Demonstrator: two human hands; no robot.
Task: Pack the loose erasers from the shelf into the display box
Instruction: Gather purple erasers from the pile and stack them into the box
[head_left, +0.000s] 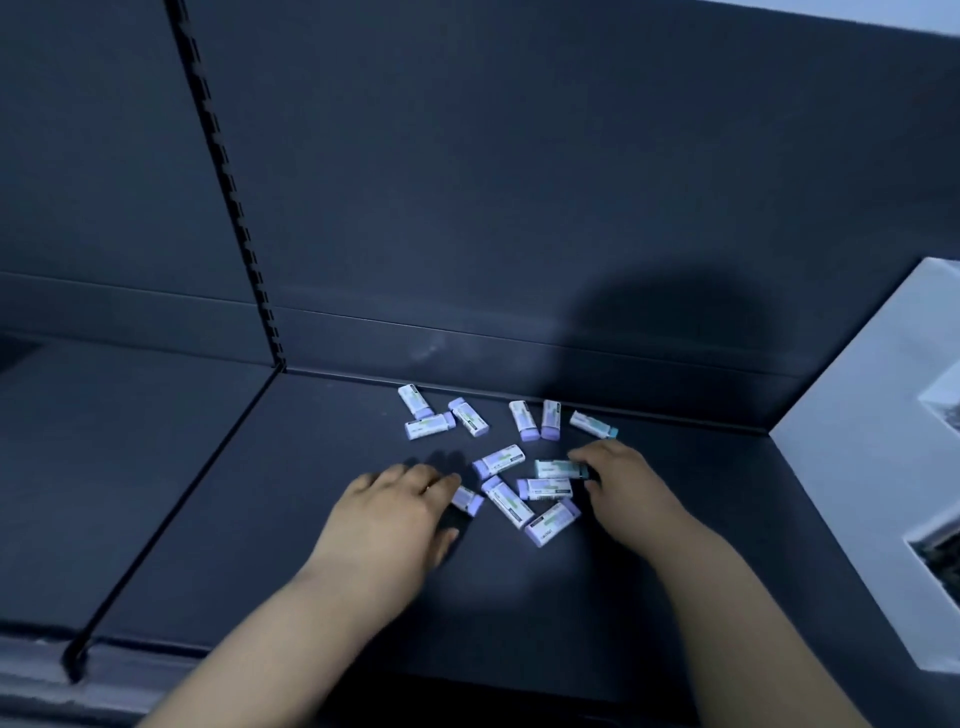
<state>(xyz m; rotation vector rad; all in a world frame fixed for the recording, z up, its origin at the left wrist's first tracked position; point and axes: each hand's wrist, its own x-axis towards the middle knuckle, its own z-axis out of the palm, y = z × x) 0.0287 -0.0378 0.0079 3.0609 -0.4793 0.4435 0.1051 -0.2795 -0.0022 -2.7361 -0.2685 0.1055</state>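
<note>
On the shelf (260, 493), erasers (524, 421) lie scattered near the back wall. The left hand (400, 509) is flat, fingertips on a purple eraser (467, 501). The right hand (618, 478) pinches a teal eraser (556, 468). The white box (857, 467) is off right.

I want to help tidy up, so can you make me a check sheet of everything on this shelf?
Surface: dark shelf, flat, with a dark back panel behind it.
Job's things: about twelve loose erasers scattered near the back edge; a white box at the right, maybe the display box.
Clutter: nothing seen.
Hands: left hand rests its fingers on a purple-tipped eraser; right hand pinches a teal-tipped eraser.
Cables: nothing seen.
Surroundings: slotted upright rail at the left; dim light.
</note>
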